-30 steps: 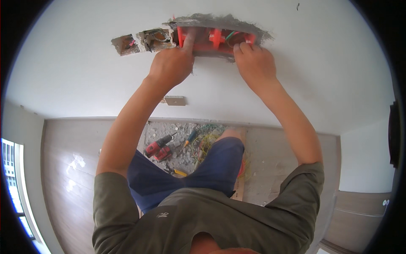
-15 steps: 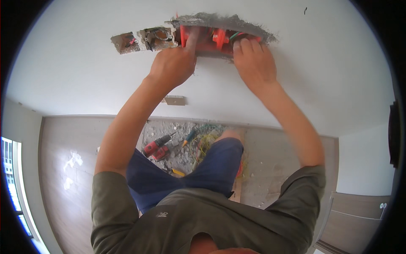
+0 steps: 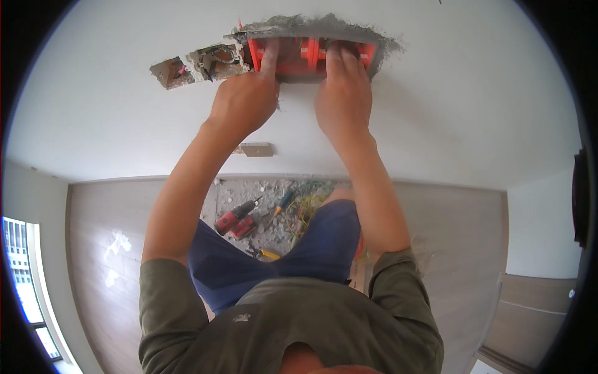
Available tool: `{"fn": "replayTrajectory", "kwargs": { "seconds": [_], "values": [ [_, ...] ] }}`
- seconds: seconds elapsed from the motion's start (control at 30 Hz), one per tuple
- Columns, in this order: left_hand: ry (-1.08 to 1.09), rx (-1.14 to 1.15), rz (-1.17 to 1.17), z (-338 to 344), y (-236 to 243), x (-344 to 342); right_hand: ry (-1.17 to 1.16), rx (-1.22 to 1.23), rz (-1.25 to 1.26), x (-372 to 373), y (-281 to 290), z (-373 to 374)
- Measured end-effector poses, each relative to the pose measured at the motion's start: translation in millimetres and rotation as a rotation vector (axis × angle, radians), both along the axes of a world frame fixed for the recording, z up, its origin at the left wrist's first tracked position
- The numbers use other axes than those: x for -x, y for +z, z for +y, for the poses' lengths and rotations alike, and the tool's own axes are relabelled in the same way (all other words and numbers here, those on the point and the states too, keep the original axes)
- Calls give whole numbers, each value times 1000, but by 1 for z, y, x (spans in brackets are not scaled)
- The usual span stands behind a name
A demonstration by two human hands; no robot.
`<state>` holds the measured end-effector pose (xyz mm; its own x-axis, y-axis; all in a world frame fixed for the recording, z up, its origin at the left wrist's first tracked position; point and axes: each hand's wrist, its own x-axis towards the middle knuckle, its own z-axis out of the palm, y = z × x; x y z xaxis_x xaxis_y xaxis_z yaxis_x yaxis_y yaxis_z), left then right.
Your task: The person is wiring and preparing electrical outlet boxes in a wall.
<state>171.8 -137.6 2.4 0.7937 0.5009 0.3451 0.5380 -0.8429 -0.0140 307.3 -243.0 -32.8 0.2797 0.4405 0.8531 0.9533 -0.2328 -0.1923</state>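
Note:
Two red junction boxes (image 3: 309, 55) sit side by side in a recess in the white wall, with rough grey mortar (image 3: 324, 26) around them. Into the left box reaches my left hand (image 3: 248, 100), its index finger stretched out and its other fingers folded near the lower rim. My right hand (image 3: 344, 93) has its fingers stretched into the right box; their tips are in shadow, and no held thing shows in either hand. Left of the red boxes, two older open wall boxes (image 3: 215, 62) hold loose wires.
A beige socket plate (image 3: 257, 149) sits lower on the wall. Between my legs, a red and black cordless drill (image 3: 235, 215), a screwdriver (image 3: 283, 201), yellow-handled pliers (image 3: 269, 254) and tangled yellow-green wires (image 3: 305, 215) lie among grey rubble (image 3: 268, 192). A window (image 3: 23, 268) is at the left.
My right hand has moved left from the right box's outer edge, and its fingers now reach into that box. My left index finger stays in the left box. The view has shifted slightly.

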Motion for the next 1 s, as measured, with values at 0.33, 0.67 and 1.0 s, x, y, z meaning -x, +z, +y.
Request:
{"fn": "replayTrajectory", "kwargs": {
  "seconds": [0.33,0.67,1.0],
  "values": [
    [-15,-21,27,-1,2,0,234,-235,132,3,-10,9],
    [-31,-45,-36,5,-6,-2,72,-40,125,7,3,14],
    [7,-27,6,0,-1,-3,29,-202,31,21,-35,-26]
  ]
}}
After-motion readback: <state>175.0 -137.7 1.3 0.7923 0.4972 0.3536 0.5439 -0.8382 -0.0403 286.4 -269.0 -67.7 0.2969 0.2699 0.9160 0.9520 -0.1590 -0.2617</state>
